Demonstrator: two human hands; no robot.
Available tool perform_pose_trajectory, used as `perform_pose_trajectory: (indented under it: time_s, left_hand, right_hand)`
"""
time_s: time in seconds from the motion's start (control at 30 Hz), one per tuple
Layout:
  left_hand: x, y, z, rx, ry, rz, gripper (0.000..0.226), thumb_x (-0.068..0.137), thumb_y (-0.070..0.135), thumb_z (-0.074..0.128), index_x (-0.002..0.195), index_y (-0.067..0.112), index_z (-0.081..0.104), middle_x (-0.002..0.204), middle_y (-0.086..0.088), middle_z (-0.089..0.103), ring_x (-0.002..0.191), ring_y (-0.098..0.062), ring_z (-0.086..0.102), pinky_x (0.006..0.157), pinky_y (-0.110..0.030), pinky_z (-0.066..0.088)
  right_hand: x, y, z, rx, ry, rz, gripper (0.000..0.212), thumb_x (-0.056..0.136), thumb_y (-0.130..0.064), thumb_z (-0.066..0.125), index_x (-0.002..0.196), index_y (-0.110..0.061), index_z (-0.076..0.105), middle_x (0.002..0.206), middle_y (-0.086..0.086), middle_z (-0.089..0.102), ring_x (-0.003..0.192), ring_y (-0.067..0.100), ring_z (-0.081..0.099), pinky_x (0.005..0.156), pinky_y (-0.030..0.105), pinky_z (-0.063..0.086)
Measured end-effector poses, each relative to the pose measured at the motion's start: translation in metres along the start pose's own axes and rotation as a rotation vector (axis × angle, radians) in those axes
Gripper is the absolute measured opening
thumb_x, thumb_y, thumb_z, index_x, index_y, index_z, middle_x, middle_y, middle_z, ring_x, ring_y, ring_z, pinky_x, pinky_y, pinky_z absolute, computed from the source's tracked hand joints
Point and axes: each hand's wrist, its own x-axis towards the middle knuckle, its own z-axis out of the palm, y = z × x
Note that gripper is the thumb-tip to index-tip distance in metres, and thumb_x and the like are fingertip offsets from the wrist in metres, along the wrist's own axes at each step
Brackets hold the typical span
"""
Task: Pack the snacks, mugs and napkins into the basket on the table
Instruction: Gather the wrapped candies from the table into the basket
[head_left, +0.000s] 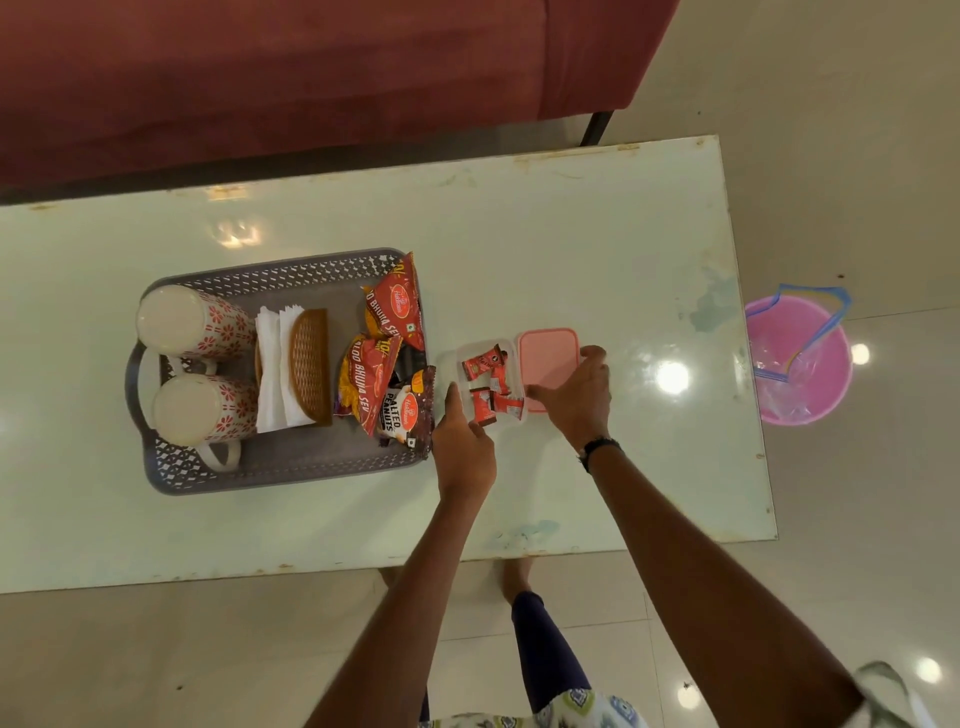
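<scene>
Packing was nearly done: the left hand (464, 436) gripped the open clear box (492, 384) of small snacks just right of the basket (291, 470), the right hand (574, 387) grasped its pink lid (549, 358), so closing and loading seemingly came next.

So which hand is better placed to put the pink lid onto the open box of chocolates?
The right hand. Its fingers already rest on the pink lid, lying just right of the clear box. The left hand holds the box's near-left corner, steadying it.
</scene>
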Motion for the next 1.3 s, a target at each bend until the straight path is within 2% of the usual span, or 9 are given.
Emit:
perform_pose_trajectory:
  time_s: [0.13,0.27,0.4,0.53,0.67,0.8,0.87,0.97,1.3]
  left_hand:
    - [-0.002,0.0,0.001,-0.033,-0.006,-0.001,0.056,0.093,-0.003,0.042,0.146,0.007,0.026,0.145,-0.015,0.044,0.134,-0.029,0.043,0.103,-0.041,0.042]
    - [-0.004,-0.002,-0.001,-0.043,0.019,0.035,0.059,0.092,-0.007,0.041,0.147,0.009,0.025,0.14,-0.014,0.049,0.127,-0.028,0.051,0.099,-0.038,0.046]
    - [-0.004,-0.002,-0.006,-0.043,-0.013,0.07,0.061,0.092,-0.007,0.041,0.147,0.011,0.022,0.136,-0.014,0.053,0.119,-0.028,0.056,0.095,-0.033,0.048]
    - [0.001,-0.008,-0.001,-0.008,-0.013,0.13,0.057,0.095,0.006,0.045,0.147,0.012,0.023,0.13,-0.019,0.056,0.113,-0.035,0.059,0.09,-0.045,0.053]
    - [-0.003,-0.005,-0.006,-0.248,-0.022,0.099,0.042,0.099,0.031,0.039,0.138,0.015,0.043,0.123,-0.012,0.062,0.113,-0.025,0.061,0.086,-0.031,0.056]
    - [-0.009,-0.006,-0.011,-0.494,-0.102,0.005,0.045,0.096,0.038,0.04,0.137,0.02,0.045,0.104,0.003,0.063,0.102,-0.014,0.061,0.093,-0.041,0.048]
    - [-0.01,-0.008,-0.012,-0.506,-0.11,-0.007,0.043,0.099,0.023,0.038,0.142,0.02,0.039,0.116,0.005,0.059,0.112,-0.014,0.056,0.099,-0.042,0.046]
    - [-0.009,-0.006,-0.014,-0.523,-0.127,-0.079,0.043,0.101,0.022,0.031,0.144,0.026,0.034,0.149,0.0,0.039,0.135,-0.019,0.04,0.11,-0.043,0.039]
    - [-0.009,-0.006,-0.018,-0.6,-0.107,-0.159,0.039,0.101,0.03,0.032,0.138,0.024,0.043,0.145,0.002,0.044,0.132,-0.017,0.043,0.106,-0.029,0.037]
  right_hand:
    - [-0.006,-0.01,-0.006,0.001,0.007,-0.164,0.052,0.084,-0.002,0.057,0.13,-0.007,0.034,0.124,0.017,0.052,0.11,0.035,0.053,0.084,0.04,0.05]
    - [-0.03,-0.02,-0.002,-0.093,0.131,-0.417,0.054,0.087,0.004,0.039,0.14,-0.011,0.036,0.129,0.017,0.047,0.111,0.031,0.045,0.093,0.039,0.042]
    - [-0.041,-0.023,0.022,-0.239,-0.051,-0.405,0.057,0.094,-0.01,0.035,0.148,-0.021,0.019,0.157,0.012,0.013,0.141,0.034,0.014,0.111,0.054,0.025]
    - [-0.042,-0.024,0.038,-0.158,-0.128,-0.344,0.057,0.099,-0.039,0.025,0.149,-0.024,0.003,0.159,0.01,0.001,0.145,0.034,0.008,0.115,0.054,0.018]
    - [-0.056,-0.023,0.036,-0.283,-0.104,-0.351,0.061,0.095,-0.054,0.024,0.148,-0.031,0.007,0.158,0.007,-0.001,0.14,0.033,0.012,0.108,0.06,0.023]
    - [-0.059,-0.022,0.038,-0.38,-0.064,-0.321,0.067,0.093,-0.06,0.024,0.148,-0.031,0.0,0.158,0.011,-0.009,0.138,0.035,0.014,0.105,0.056,0.025]
    - [-0.059,-0.02,0.041,-0.448,-0.028,-0.341,0.069,0.093,-0.061,0.026,0.149,-0.03,0.0,0.158,0.013,-0.01,0.138,0.036,0.017,0.104,0.055,0.028]
    - [-0.062,-0.016,0.046,-0.474,0.009,-0.35,0.068,0.093,-0.062,0.025,0.149,-0.031,0.002,0.158,0.013,-0.01,0.137,0.035,0.019,0.103,0.053,0.03]
    - [-0.07,-0.017,0.062,-0.479,0.071,-0.389,0.069,0.095,-0.051,0.039,0.151,-0.023,0.008,0.158,0.018,-0.005,0.139,0.039,0.021,0.105,0.051,0.033]
